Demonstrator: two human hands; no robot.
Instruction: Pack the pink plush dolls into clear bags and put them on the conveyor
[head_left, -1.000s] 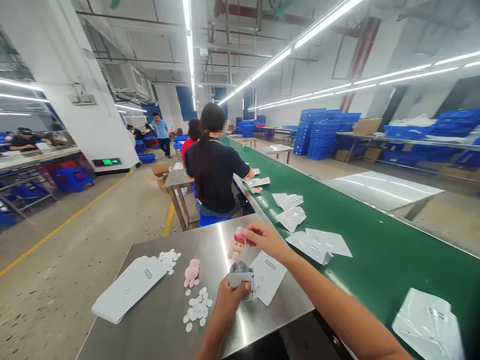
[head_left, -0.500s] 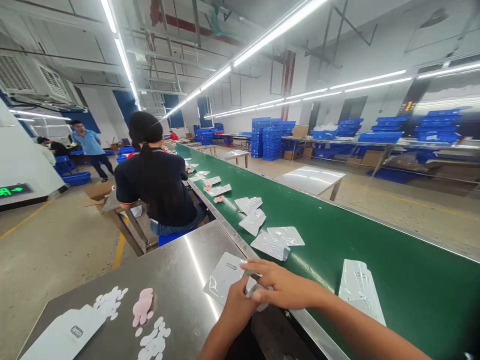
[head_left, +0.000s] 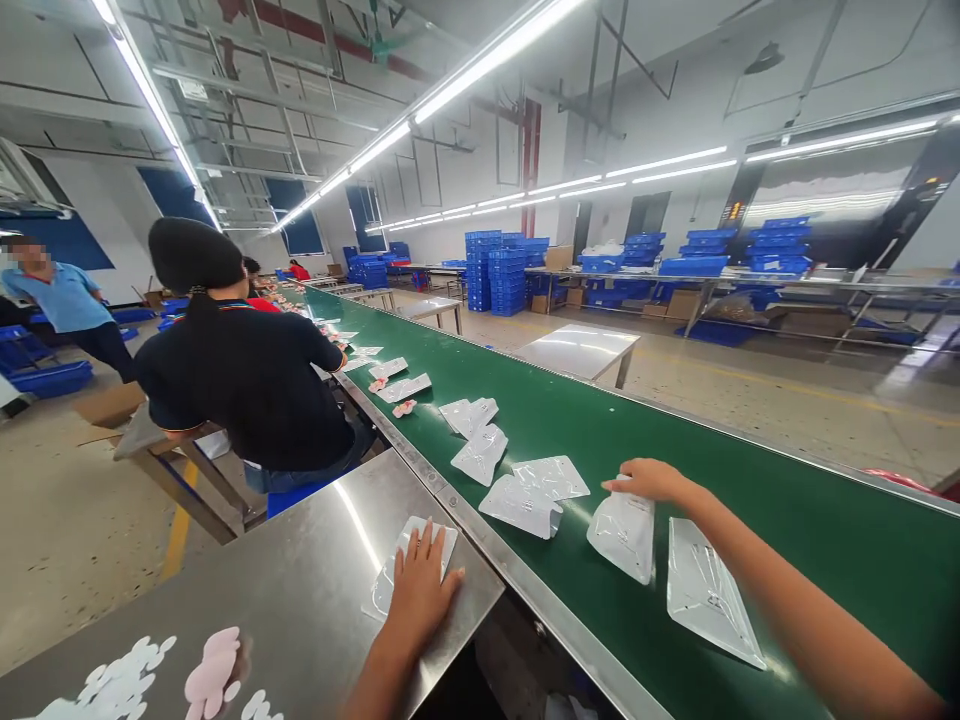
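My left hand [head_left: 418, 585] lies flat with its fingers spread on a white pouch [head_left: 383, 588], which rests on the steel table. Over the green belt, my right hand [head_left: 654, 480] pinches the upper edge of another white pouch [head_left: 624, 535]. That pouch hangs or leans against the belt; I cannot tell which. Right of it a similar white pouch [head_left: 709, 590] lies below my forearm. Two overlapping pouches [head_left: 521, 505] are to its left. On the table are a pink bunny-shaped piece [head_left: 213, 672] and loose white discs [head_left: 124, 680].
The green conveyor belt [head_left: 570, 430] runs away to the left, carrying more pouches and small pink pieces [head_left: 405, 408]. A metal rail [head_left: 450, 497] separates it from the steel table [head_left: 300, 560]. A seated co-worker [head_left: 240, 385] is ahead. Blue crates [head_left: 506, 280] are stacked beyond the belt.
My hands have moved apart from the pouch they were both at. The left now presses flat on a table pouch; the right has reached over the belt with a pouch. The view has swung right.
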